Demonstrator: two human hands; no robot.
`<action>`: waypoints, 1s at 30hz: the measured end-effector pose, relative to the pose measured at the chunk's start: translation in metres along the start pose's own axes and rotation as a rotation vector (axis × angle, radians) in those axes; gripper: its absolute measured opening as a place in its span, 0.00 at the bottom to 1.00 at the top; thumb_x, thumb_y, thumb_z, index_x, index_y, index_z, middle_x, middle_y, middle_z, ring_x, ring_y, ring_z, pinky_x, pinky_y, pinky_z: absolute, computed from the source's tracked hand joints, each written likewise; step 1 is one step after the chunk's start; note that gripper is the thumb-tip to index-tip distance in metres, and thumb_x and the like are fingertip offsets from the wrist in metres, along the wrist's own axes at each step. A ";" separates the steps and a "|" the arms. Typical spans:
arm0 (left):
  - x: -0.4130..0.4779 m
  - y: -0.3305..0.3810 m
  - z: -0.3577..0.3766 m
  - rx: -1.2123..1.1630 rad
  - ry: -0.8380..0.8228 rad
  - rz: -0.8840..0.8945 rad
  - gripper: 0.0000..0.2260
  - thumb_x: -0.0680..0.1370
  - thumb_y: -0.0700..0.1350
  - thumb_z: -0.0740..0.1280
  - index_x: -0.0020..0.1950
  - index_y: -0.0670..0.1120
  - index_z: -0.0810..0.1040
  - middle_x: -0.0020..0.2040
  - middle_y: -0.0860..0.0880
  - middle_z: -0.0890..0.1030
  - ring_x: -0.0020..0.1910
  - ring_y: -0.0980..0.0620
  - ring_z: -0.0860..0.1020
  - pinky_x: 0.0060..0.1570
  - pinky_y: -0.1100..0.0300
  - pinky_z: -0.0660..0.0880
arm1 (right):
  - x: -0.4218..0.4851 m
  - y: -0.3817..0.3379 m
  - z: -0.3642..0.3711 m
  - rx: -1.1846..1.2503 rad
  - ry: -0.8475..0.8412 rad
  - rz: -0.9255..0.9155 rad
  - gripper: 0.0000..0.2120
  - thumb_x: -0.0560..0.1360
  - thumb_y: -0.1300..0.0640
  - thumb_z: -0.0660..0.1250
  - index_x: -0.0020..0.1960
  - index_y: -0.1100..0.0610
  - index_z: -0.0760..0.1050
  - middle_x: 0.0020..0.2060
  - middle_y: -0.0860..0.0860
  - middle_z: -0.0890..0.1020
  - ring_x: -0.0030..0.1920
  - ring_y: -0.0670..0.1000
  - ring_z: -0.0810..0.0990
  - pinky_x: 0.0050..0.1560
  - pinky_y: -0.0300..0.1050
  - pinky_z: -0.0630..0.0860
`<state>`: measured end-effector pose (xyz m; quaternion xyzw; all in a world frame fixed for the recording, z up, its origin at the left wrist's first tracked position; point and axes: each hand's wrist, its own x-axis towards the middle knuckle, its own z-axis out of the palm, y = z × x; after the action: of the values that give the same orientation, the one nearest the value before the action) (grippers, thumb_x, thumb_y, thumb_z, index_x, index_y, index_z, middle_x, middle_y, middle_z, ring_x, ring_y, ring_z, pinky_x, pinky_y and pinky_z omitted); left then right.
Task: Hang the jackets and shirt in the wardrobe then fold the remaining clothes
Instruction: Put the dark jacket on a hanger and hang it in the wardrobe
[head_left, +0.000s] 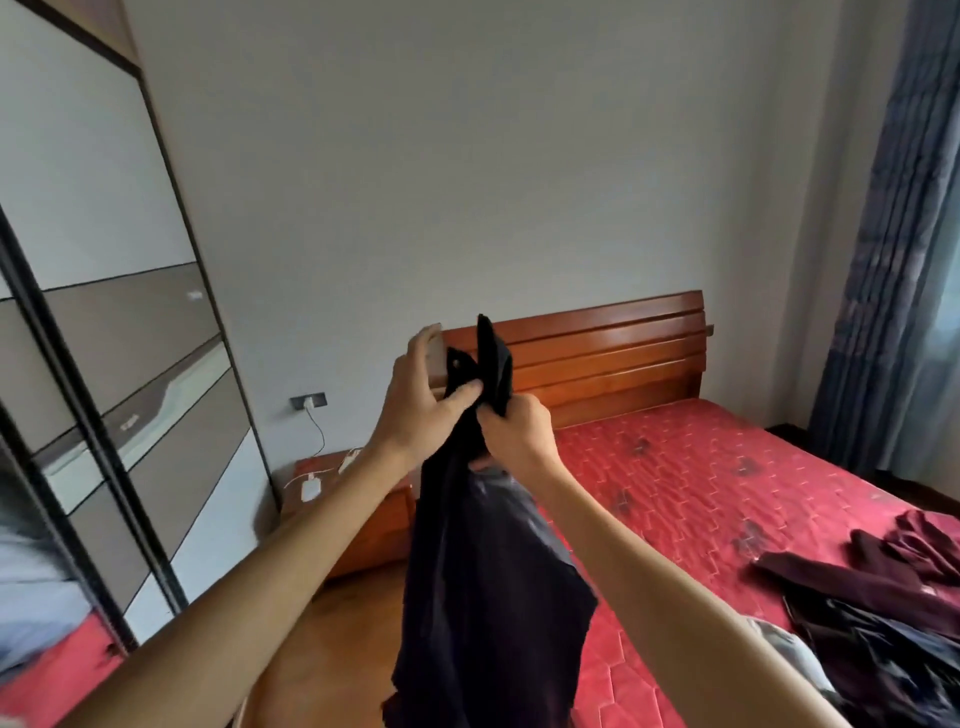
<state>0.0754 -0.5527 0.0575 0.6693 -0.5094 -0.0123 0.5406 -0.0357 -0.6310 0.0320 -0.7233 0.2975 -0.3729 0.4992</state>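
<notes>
A dark navy fabric garment (483, 597) is held up beside a red quilted bed (701, 483). Its top is pinched by the left grip (421, 408) and clenched in the curled right grip (514, 431).

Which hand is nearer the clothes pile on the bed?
Right. The right hand grips the garment, up-left of the pile; the left hand holds it just further left.

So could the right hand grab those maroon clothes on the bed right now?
Probably not yet. The right hand grips the dark garment, held up with the left hand. Nothing lies between it and the maroon clothes on the bed, so once freed it likely could.
</notes>
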 end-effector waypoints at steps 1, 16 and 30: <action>-0.013 -0.008 0.003 0.086 0.032 -0.029 0.31 0.76 0.51 0.73 0.75 0.57 0.63 0.68 0.55 0.67 0.60 0.56 0.75 0.60 0.58 0.75 | 0.004 0.000 0.004 0.094 0.029 0.037 0.10 0.78 0.63 0.62 0.41 0.65 0.77 0.36 0.59 0.82 0.29 0.52 0.84 0.24 0.42 0.77; -0.033 -0.054 -0.035 -0.090 0.115 -0.346 0.15 0.80 0.61 0.64 0.55 0.53 0.83 0.49 0.52 0.86 0.53 0.48 0.83 0.58 0.52 0.78 | 0.043 0.027 -0.036 0.263 -0.249 -0.096 0.12 0.73 0.50 0.75 0.44 0.60 0.81 0.36 0.48 0.82 0.39 0.44 0.80 0.43 0.37 0.77; 0.046 0.026 -0.040 -0.163 -0.145 -0.362 0.11 0.81 0.43 0.65 0.62 0.46 0.81 0.55 0.46 0.85 0.52 0.51 0.83 0.49 0.60 0.78 | 0.005 0.118 0.029 -0.168 0.237 -0.403 0.26 0.68 0.66 0.73 0.56 0.48 0.64 0.45 0.48 0.71 0.42 0.50 0.72 0.43 0.45 0.70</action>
<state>0.1030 -0.5530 0.1177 0.7013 -0.4158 -0.1986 0.5439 -0.0157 -0.6583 -0.0844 -0.7582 0.2337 -0.5210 0.3146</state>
